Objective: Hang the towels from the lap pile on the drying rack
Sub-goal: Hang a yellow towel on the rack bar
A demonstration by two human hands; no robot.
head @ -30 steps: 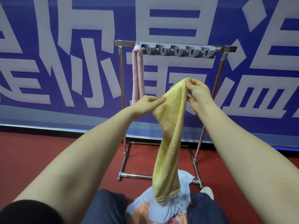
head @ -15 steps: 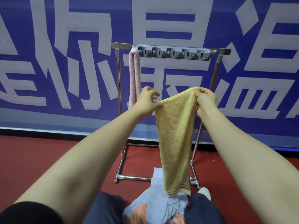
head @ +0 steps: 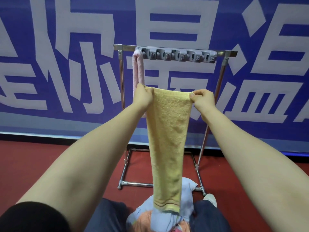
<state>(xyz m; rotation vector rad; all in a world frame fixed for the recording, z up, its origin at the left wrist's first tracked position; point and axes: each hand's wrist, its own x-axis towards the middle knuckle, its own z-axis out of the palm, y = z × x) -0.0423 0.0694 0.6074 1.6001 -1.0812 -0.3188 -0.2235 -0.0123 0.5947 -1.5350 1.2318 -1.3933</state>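
A yellow towel (head: 168, 139) hangs flat in front of me, stretched by its top edge. My left hand (head: 142, 97) pinches the top left corner and my right hand (head: 202, 99) pinches the top right corner. Its striped bottom hem reaches the lap pile (head: 160, 213) of light blue and orange towels on my knees. Beyond stands the metal drying rack (head: 222, 76), with a row of grey clips (head: 178, 56) on its top bar. A pink towel (head: 138, 71) hangs at the bar's left end, partly hidden behind my left hand.
A blue banner wall (head: 66, 47) with big white characters stands right behind the rack. The floor (head: 41, 164) is red. The rack's base bars (head: 135, 183) lie just ahead of my knees, and a white shoe (head: 211, 198) shows at the right.
My hands have moved apart along the yellow towel's top edge, spreading it from a bunched fold into a flat strip. The towel hangs lower against the lap pile.
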